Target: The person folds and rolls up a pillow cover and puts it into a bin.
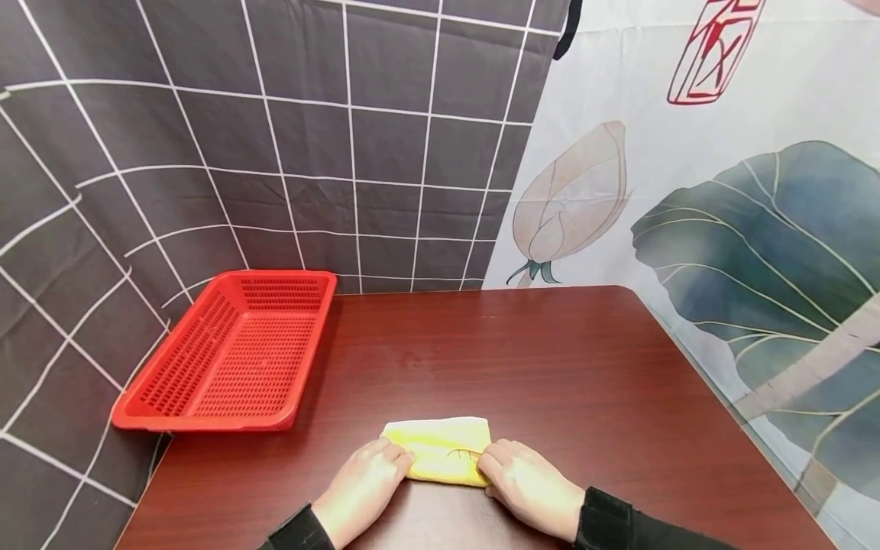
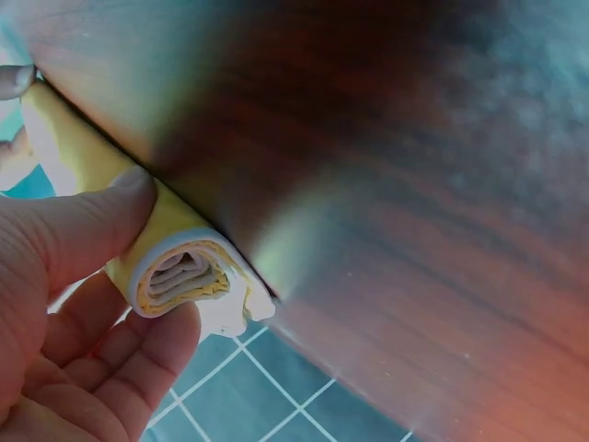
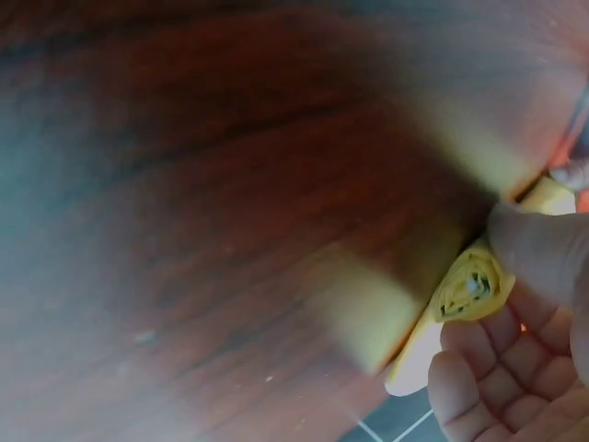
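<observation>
My left hand (image 1: 362, 483) and right hand (image 1: 531, 484) sit nearest me, each curled around one end of the rolled yellow towel (image 1: 442, 449) — thumb over, fingers under. The roll lies near the table's (image 1: 550, 359) front edge, its long axis running left to right between my hands. The red basket (image 1: 234, 353) is beyond the towel to the left — bare wood between.

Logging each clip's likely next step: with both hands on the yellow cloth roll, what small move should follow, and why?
Probably one more short roll away from the body. The left hand and right hand each pinch an end of the yellow towel, and both wrist views show a wound spiral, yet a flat strip lies unrolled ahead on the table. The red basket sits apart to the left.
</observation>
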A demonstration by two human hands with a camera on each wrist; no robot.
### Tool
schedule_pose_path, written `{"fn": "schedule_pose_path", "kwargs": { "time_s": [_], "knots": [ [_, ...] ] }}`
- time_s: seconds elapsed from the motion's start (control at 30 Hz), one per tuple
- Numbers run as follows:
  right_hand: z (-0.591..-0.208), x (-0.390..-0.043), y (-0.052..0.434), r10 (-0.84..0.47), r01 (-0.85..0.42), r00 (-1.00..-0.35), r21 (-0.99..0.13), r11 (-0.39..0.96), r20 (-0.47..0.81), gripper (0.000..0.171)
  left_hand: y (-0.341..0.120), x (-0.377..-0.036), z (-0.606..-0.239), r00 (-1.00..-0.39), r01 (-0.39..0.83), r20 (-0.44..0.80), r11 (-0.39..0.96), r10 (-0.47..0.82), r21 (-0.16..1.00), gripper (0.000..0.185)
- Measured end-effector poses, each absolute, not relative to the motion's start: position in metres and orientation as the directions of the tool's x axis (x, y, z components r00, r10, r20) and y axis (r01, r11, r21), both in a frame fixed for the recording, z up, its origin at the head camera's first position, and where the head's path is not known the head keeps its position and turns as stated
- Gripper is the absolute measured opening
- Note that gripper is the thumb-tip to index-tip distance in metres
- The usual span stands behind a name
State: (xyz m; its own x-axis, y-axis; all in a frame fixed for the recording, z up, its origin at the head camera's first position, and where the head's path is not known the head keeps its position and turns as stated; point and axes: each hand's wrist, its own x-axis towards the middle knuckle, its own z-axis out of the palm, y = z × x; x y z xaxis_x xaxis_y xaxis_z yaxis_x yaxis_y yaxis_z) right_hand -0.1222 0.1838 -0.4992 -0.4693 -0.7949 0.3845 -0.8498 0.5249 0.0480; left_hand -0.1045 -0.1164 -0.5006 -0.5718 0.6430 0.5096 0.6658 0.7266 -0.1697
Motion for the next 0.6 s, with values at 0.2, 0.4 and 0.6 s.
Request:
{"fn": "schedule_pose_path", "kwargs": {
  "time_s": [0.2, 0.4, 0.6],
  "knots": [
    [-0.501, -0.123, 0.177, -0.773, -0.823, -0.477, 0.095, 0.559, 0.417, 0.019, -0.118, -0.105, -0.499, -0.579, 0.67, 0.507, 0.727, 0.639, -0.15, 0.01],
    [-0.502, -0.126, 0.171, -0.776, -0.811, -0.47, 0.141, 0.567, 0.42, 0.014, -0.119, -0.107, -0.5, -0.585, 0.679, 0.504, 0.724, 0.635, -0.125, 0.011],
    [-0.502, -0.133, 0.176, -0.802, -0.839, -0.472, 0.093, 0.536, 0.366, 0.016, -0.119, -0.106, -0.502, -0.583, 0.674, 0.52, 0.729, 0.624, -0.118, 0.015]
  ]
}}
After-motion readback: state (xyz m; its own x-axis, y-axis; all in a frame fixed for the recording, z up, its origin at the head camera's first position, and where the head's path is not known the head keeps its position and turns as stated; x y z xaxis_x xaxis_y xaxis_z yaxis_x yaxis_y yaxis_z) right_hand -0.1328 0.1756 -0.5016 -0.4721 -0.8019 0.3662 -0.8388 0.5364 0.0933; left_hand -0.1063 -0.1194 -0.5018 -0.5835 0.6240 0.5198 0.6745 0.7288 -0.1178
